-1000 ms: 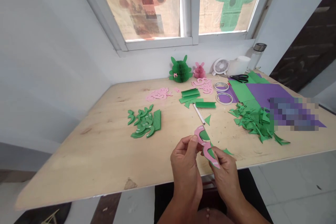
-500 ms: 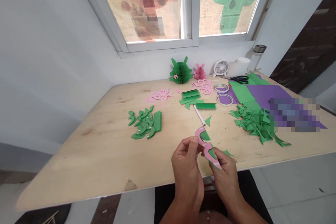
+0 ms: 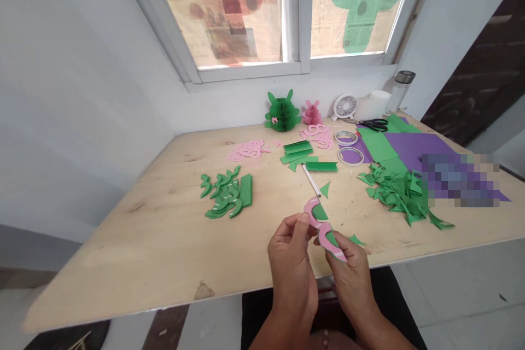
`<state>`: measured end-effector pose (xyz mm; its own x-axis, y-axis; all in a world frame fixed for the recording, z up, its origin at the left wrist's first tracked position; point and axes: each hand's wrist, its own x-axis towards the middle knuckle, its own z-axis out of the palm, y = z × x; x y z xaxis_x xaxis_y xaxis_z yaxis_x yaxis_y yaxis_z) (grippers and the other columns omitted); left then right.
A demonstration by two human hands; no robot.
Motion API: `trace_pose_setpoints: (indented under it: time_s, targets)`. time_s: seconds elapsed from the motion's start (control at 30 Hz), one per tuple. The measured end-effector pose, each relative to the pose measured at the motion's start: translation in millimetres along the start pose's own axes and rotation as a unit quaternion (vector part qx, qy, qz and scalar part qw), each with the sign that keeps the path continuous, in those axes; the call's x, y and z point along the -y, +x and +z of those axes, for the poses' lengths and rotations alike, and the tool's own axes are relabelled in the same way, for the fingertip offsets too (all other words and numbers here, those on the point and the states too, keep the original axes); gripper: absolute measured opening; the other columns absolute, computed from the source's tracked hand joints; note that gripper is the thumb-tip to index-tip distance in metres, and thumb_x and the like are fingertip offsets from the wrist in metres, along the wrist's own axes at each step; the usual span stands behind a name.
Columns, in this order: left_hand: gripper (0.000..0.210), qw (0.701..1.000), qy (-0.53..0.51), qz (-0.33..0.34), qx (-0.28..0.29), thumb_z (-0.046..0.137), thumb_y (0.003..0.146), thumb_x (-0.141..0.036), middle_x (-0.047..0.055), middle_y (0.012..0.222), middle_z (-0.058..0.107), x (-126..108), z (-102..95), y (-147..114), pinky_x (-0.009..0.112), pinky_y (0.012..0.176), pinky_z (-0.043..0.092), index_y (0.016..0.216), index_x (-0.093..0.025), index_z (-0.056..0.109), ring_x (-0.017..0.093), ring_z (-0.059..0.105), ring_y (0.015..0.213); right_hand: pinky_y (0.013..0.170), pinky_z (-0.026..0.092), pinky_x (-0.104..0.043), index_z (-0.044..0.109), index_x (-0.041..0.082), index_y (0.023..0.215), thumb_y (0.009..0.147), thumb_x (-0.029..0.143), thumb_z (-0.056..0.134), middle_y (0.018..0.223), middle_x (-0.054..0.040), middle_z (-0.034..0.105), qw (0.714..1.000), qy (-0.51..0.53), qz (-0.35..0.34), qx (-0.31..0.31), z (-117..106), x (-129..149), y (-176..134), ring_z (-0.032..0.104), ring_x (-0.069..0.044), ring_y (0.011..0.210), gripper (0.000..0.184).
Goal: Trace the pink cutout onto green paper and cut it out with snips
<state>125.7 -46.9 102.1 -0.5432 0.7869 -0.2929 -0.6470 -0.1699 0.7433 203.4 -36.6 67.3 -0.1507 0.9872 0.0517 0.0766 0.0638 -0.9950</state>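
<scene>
Near the table's front edge, my left hand [image 3: 292, 251] pinches the upper end of a pink curved paper cutout [image 3: 328, 241], thumb on top. My right hand [image 3: 351, 270] grips its lower end between thumb and fingers. The cutout is wavy, with small white strips on it, and green paper [image 3: 320, 212] shows behind and inside its curves. Just beyond it lie a white pen [image 3: 311, 180] and a small green paper scrap [image 3: 325, 190]. Another green scrap [image 3: 356, 239] rests beside my right hand.
Green curved cutouts [image 3: 223, 197] are piled on the left, pink ones [image 3: 249, 150] farther back. Green scraps [image 3: 396, 191], purple paper [image 3: 422, 147], scissors [image 3: 375, 124] and tape rolls [image 3: 350, 156] lie to the right. A green paper figure [image 3: 282, 114], fan [image 3: 345, 105] and bottle [image 3: 401, 92] stand behind.
The lower end of the pink cutout has shifted up very slightly in my right hand. Both hands otherwise keep their places, and nothing else on the table has moved.
</scene>
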Motion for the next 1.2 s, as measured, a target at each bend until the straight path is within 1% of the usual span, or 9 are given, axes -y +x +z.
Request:
trace_pose_setpoints:
  time_s: [0.2,0.3,0.37,0.43,0.5,0.6,0.7,0.9,1.2]
  targets:
    - [0.014,0.999,0.037,0.013,0.007,0.072,0.069,-0.027,0.001,0.065,0.062,-6.8,-7.7,7.6,0.023,0.067,0.045,0.067,-0.015,0.065,0.011,0.055,0.064,0.056,0.042,-0.025,0.072,0.016,0.077,0.084,0.043,0.052,0.065,-0.0021,0.061,0.999,-0.002,0.004,0.033,-8.9,-8.9,-5.6,0.053,-0.018,0.063,0.034]
    - [0.014,0.998,0.066,0.013,0.019,0.072,0.068,-0.027,0.001,0.064,0.062,-12.0,-13.8,12.4,0.024,0.068,0.044,0.066,-0.015,0.065,0.012,0.055,0.065,0.049,0.038,-0.024,0.072,0.015,0.078,0.084,0.045,0.054,0.059,-0.0013,0.057,1.0,-0.007,0.016,0.011,-20.4,-19.7,-6.5,0.048,-0.015,0.055,0.035]
    - [0.015,0.996,0.085,0.005,0.036,0.072,0.068,-0.027,0.001,0.063,0.061,-15.5,-16.5,13.9,0.024,0.066,0.044,0.065,-0.014,0.065,0.011,0.054,0.062,0.045,0.034,-0.023,0.072,0.015,0.081,0.083,0.047,0.056,0.056,-0.0005,0.054,0.999,0.021,0.026,-0.015,-26.9,-23.9,-4.1,0.044,-0.014,0.051,0.036]
    - [0.015,0.993,0.102,-0.012,0.06,0.073,0.067,-0.026,0.001,0.061,0.061,-18.4,-18.0,14.0,0.023,0.063,0.044,0.063,-0.014,0.065,0.011,0.052,0.059,0.043,0.031,-0.022,0.071,0.014,0.086,0.079,0.049,0.06,0.055,0.0005,0.051,0.997,0.061,0.034,-0.031,-29.9,-21.9,0.5,0.041,-0.013,0.048,0.037]
    - [0.015,0.989,0.12,-0.032,0.084,0.073,0.066,-0.025,0.001,0.059,0.061,-19.8,-19.0,13.4,0.023,0.061,0.043,0.062,-0.013,0.065,0.01,0.052,0.057,0.043,0.029,-0.022,0.07,0.014,0.089,0.075,0.048,0.066,0.056,0.0014,0.051,0.994,0.095,0.047,-0.021,-28.9,-14.0,6.0,0.038,-0.011,0.046,0.037]
    - [0.015,0.978,0.155,-0.054,0.125,0.071,0.068,-0.026,0.0,0.055,0.059,-19.6,-21.1,13.1,0.023,0.059,0.042,0.062,-0.013,0.065,0.01,0.05,0.054,0.044,0.027,-0.021,0.069,0.016,0.081,0.071,0.043,0.071,0.061,0.0026,0.053,0.989,0.127,0.068,0.017,-23.2,0.7,13.1,0.035,-0.008,0.047,0.029]
    - [0.016,0.968,0.189,-0.066,0.151,0.071,0.069,-0.026,0.0,0.053,0.058,-18.7,-23.1,14.8,0.022,0.056,0.041,0.061,-0.013,0.065,0.01,0.049,0.052,0.045,0.026,-0.021,0.066,0.015,0.072,0.074,0.04,0.07,0.058,0.0037,0.049,0.987,0.138,0.076,0.042,-18.6,8.3,16.5,0.033,-0.008,0.049,0.025]
    - [0.016,0.963,0.213,-0.075,0.144,0.073,0.064,-0.026,0.0,0.05,0.057,-19.5,-22.5,19.3,0.022,0.053,0.04,0.058,-0.013,0.065,0.01,0.049,0.049,0.044,0.023,-0.022,0.064,0.015,0.066,0.073,0.041,0.069,0.054,0.0054,0.043,0.986,0.126,0.099,0.039,-17.7,6.1,16.4,0.028,-0.008,0.048,0.028]
    - [0.018,0.955,0.213,-0.121,0.168,0.073,0.065,-0.029,0.001,0.054,0.059,-19.9,-28.7,22.4,0.02,0.05,0.04,0.063,-0.013,0.065,0.01,0.05,0.049,0.044,0.023,-0.022,0.062,0.015,0.064,0.074,0.041,0.067,0.053,0.0062,0.04,0.99,0.089,0.098,0.051,-19.4,2.4,17.2,0.027,-0.008,0.048,0.028]
